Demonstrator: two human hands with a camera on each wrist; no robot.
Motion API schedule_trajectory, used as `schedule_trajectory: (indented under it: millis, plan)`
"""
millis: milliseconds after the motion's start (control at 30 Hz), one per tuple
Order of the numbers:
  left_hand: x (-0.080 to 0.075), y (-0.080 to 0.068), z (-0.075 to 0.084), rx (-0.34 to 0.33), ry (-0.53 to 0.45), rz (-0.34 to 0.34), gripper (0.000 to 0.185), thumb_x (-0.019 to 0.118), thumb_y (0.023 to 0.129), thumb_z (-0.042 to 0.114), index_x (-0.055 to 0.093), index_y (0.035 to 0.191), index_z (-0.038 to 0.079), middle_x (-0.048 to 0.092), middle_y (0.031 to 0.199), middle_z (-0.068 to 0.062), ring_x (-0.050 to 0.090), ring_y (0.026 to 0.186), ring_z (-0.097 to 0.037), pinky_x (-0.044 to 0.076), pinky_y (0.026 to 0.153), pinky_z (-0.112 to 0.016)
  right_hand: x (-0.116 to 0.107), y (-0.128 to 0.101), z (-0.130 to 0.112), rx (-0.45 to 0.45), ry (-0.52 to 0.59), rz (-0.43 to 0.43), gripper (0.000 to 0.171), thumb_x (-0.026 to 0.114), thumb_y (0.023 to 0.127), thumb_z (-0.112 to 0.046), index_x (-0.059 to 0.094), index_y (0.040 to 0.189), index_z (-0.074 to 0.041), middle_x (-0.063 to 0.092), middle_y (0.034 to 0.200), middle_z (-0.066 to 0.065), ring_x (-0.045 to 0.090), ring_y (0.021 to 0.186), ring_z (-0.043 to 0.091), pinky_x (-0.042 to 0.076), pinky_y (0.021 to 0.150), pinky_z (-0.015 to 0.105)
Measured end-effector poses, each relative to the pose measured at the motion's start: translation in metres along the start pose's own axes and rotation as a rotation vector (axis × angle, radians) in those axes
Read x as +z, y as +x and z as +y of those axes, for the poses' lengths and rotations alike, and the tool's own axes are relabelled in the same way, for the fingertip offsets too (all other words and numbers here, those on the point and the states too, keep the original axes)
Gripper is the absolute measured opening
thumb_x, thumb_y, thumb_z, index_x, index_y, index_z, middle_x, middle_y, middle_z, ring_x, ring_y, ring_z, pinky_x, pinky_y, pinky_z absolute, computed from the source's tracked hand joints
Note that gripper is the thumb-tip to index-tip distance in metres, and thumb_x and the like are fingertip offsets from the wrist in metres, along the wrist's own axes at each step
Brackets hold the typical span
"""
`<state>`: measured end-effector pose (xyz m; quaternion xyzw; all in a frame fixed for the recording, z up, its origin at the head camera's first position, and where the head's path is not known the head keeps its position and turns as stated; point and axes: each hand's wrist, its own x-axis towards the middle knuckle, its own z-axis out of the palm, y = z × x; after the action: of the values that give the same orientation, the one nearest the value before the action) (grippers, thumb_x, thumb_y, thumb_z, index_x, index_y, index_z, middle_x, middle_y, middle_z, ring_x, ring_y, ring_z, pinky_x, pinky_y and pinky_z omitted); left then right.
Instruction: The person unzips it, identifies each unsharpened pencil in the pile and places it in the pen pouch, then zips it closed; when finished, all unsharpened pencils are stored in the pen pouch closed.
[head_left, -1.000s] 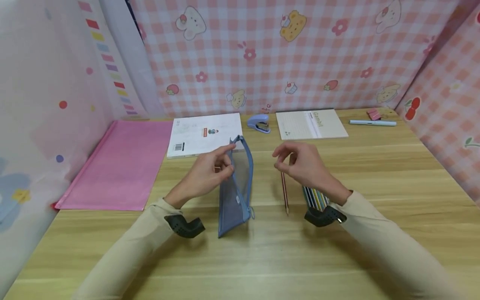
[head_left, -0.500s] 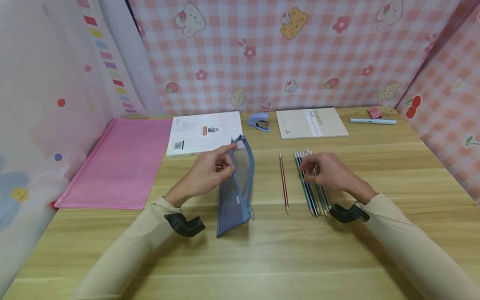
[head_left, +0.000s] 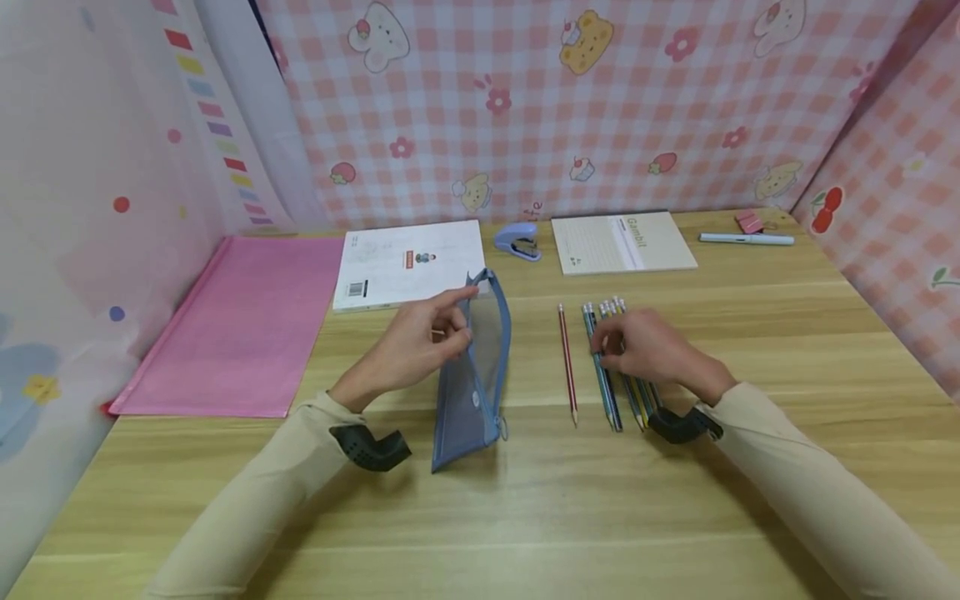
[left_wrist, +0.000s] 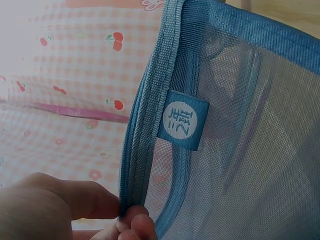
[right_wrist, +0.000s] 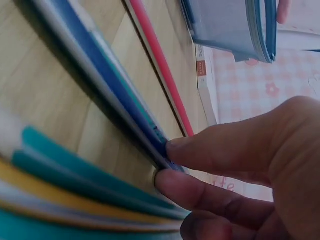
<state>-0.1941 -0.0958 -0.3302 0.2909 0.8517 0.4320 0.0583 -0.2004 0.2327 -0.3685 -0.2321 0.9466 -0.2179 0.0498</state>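
Observation:
My left hand point(head_left: 414, 343) pinches the zippered edge of a blue mesh pencil case point(head_left: 459, 421), which stands upright with its mouth open. A round-printed tag point(left_wrist: 182, 120) shows on the case in the left wrist view. My right hand point(head_left: 651, 354) is over several striped pencils and pinches a blue and a dark pencil point(right_wrist: 107, 75) between thumb and forefinger. These lie on the table, a little left of the other pencils point(head_left: 636, 402), which my hand partly covers. A single red pencil point(head_left: 567, 362) lies between the case and that group.
Along the back lie a white book point(head_left: 412, 262), a lilac stapler point(head_left: 517, 242), a cream notepad point(head_left: 622, 243), a light blue pen point(head_left: 746, 239) and a pink binder clip point(head_left: 748, 222). A pink folder point(head_left: 240, 333) is on the left. Patterned cloth walls surround the table.
My right hand has moved right from above the red pencil to the striped pencils. A few of them have shifted left, apart from the group. My left hand stays on the case.

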Motion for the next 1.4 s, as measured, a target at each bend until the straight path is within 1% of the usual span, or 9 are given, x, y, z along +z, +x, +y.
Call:
schedule_trajectory:
  millis: [233, 533, 633, 767, 900, 967, 1100, 1200, 1400]
  plan:
    - [0.0, 0.0, 0.0, 0.002, -0.005, 0.002, 0.056, 0.058, 0.097, 0.005, 0.044, 0.15, 0.001, 0.067, 0.086, -0.007, 0.061, 0.071, -0.013, 0.049, 0.066, -0.021, 0.003, 0.008, -0.007, 0.036, -0.013, -0.015, 0.01, 0.079, 0.082, -0.008, 0.071, 0.088, -0.011, 0.07, 0.078, 0.001, 0.063, 0.072, 0.012, 0.051, 0.069, 0.031]
    - [-0.002, 0.0, 0.0, 0.021, 0.004, 0.008, 0.055, 0.058, 0.097, 0.007, 0.044, 0.15, 0.002, 0.067, 0.086, -0.007, 0.061, 0.069, -0.011, 0.049, 0.064, -0.023, 0.003, 0.011, -0.013, 0.099, -0.053, -0.047, 0.012, 0.079, 0.08, -0.012, 0.068, 0.082, -0.011, 0.068, 0.074, 0.003, 0.06, 0.069, 0.015, 0.046, 0.065, 0.031]
    - [-0.002, 0.0, 0.0, 0.021, 0.002, 0.007, 0.055, 0.058, 0.097, 0.007, 0.044, 0.15, 0.002, 0.066, 0.085, -0.007, 0.061, 0.069, -0.011, 0.049, 0.064, -0.023, 0.002, 0.012, -0.018, 0.117, -0.057, -0.044, 0.01, 0.078, 0.078, -0.01, 0.07, 0.084, -0.01, 0.069, 0.078, 0.006, 0.06, 0.068, 0.016, 0.045, 0.063, 0.029]
    - [-0.001, 0.0, 0.0, 0.02, -0.002, 0.001, 0.055, 0.058, 0.097, 0.006, 0.044, 0.15, 0.002, 0.067, 0.085, -0.007, 0.061, 0.069, -0.012, 0.049, 0.064, -0.022, 0.003, 0.014, -0.022, 0.177, -0.005, -0.049, 0.017, 0.077, 0.073, -0.007, 0.074, 0.09, -0.008, 0.069, 0.087, 0.011, 0.059, 0.064, 0.015, 0.044, 0.059, 0.026]
    - [0.001, 0.001, 0.0, 0.02, -0.005, -0.003, 0.056, 0.058, 0.096, 0.005, 0.044, 0.15, 0.001, 0.067, 0.085, -0.007, 0.062, 0.071, -0.012, 0.049, 0.064, -0.022, 0.006, 0.014, -0.018, 0.215, 0.085, -0.056, 0.022, 0.078, 0.073, -0.006, 0.076, 0.095, -0.008, 0.066, 0.088, 0.011, 0.056, 0.062, 0.013, 0.043, 0.057, 0.026]
    - [0.001, 0.001, 0.0, 0.016, -0.006, -0.004, 0.056, 0.058, 0.096, 0.006, 0.044, 0.15, 0.001, 0.067, 0.085, -0.007, 0.062, 0.071, -0.012, 0.049, 0.064, -0.022, 0.008, 0.013, -0.015, 0.219, 0.143, -0.046, 0.025, 0.078, 0.073, -0.006, 0.076, 0.097, -0.007, 0.065, 0.084, 0.008, 0.055, 0.061, 0.012, 0.043, 0.058, 0.026]
    - [0.001, 0.001, 0.001, 0.016, -0.005, -0.005, 0.056, 0.059, 0.096, 0.006, 0.044, 0.15, 0.002, 0.066, 0.084, -0.006, 0.061, 0.07, -0.012, 0.048, 0.064, -0.022, 0.009, 0.008, -0.013, 0.265, 0.317, -0.019, 0.033, 0.074, 0.076, -0.003, 0.073, 0.108, -0.009, 0.059, 0.07, 0.001, 0.047, 0.058, 0.01, 0.039, 0.054, 0.026]
    - [0.001, 0.001, 0.002, 0.02, -0.003, -0.002, 0.056, 0.059, 0.096, 0.006, 0.044, 0.15, 0.002, 0.066, 0.084, -0.006, 0.061, 0.07, -0.012, 0.049, 0.065, -0.022, 0.007, 0.007, -0.017, 0.288, 0.464, 0.001, 0.038, 0.07, 0.08, -0.002, 0.069, 0.118, -0.01, 0.059, 0.065, 0.0, 0.044, 0.055, 0.011, 0.037, 0.051, 0.026]
    - [0.0, 0.0, 0.001, 0.004, -0.008, 0.008, 0.055, 0.058, 0.097, 0.005, 0.044, 0.15, 0.003, 0.066, 0.086, -0.006, 0.062, 0.072, -0.013, 0.05, 0.066, -0.023, 0.002, 0.013, -0.029, 0.267, 0.661, 0.025, 0.043, 0.067, 0.086, -0.005, 0.063, 0.129, -0.013, 0.069, 0.079, 0.004, 0.045, 0.053, 0.011, 0.038, 0.05, 0.027]
